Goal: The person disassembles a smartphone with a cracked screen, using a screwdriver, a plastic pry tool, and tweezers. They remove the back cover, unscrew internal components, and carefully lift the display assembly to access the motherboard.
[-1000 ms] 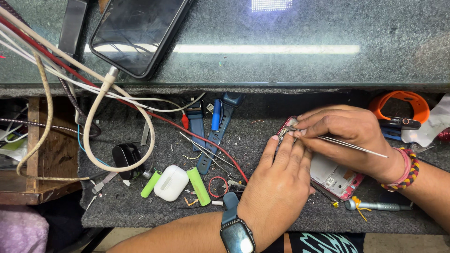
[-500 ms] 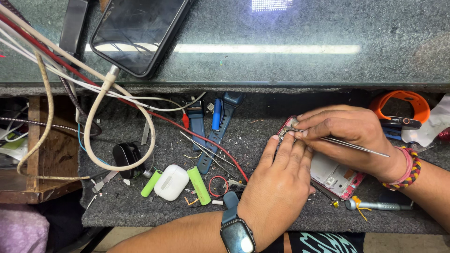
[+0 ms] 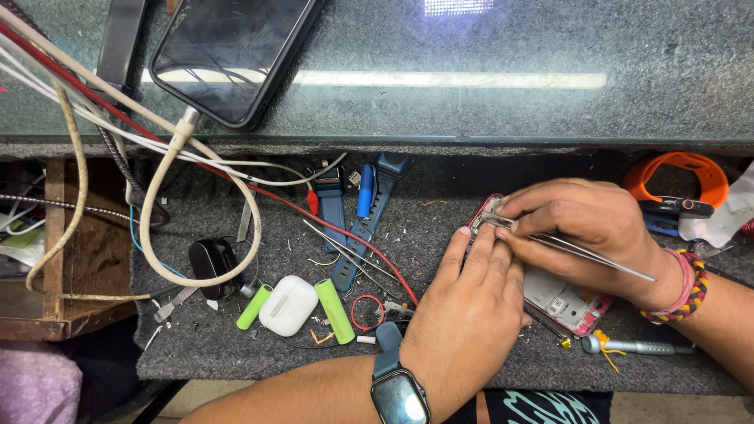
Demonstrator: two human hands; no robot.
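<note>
An opened phone with a red frame (image 3: pixel 564 302) lies on the grey mat, its inner parts showing. My left hand (image 3: pixel 471 314), with a dark smartwatch (image 3: pixel 399 394) on the wrist, presses flat on the phone and covers its middle. My right hand (image 3: pixel 585 228) grips metal tweezers (image 3: pixel 565 245), whose tips meet the phone's upper left corner by my left fingertips. A beaded bracelet (image 3: pixel 682 284) circles my right wrist.
On the mat lie a white earbud case (image 3: pixel 288 305), two green cylindrical cells (image 3: pixel 334 310), blue watch straps (image 3: pixel 369 220), a black round gadget (image 3: pixel 212 263), a small screwdriver (image 3: pixel 636 345) and an orange band (image 3: pixel 675 177). A dark phone (image 3: pixel 228 55) on a white cable rests on the glass counter above.
My right hand and the tweezers shifted very slightly at the phone's corner. My left hand stays pressed on the phone.
</note>
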